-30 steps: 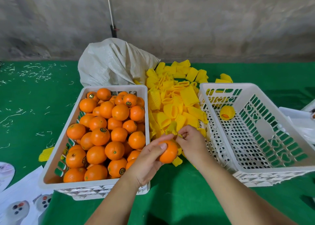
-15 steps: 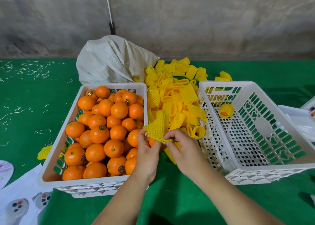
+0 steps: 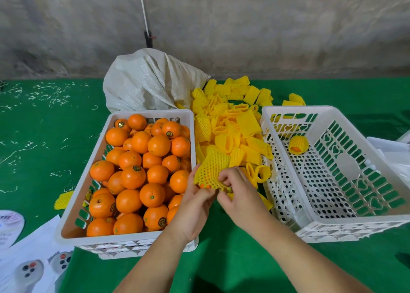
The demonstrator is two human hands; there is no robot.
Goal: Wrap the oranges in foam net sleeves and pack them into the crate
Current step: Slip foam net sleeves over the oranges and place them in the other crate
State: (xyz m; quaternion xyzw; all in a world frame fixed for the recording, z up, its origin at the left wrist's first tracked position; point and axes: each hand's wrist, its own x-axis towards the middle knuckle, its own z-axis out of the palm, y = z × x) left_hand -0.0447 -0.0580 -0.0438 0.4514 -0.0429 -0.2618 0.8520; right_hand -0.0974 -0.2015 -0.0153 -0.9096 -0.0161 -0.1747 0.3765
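While your left hand (image 3: 195, 206) and right hand (image 3: 240, 195) pinched it, the sleeve (image 3: 211, 170) stretched over an orange (image 3: 202, 185) between the crates.
Yellow foam mesh, diamond-holed; orange skin showed through near its lower edge.

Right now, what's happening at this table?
A person is pulling a yellow foam net sleeve over an orange, held between the left hand and right hand above the green table. The left crate is full of bare oranges. The right crate holds just one wrapped orange. Spare sleeves are piled between the crates.
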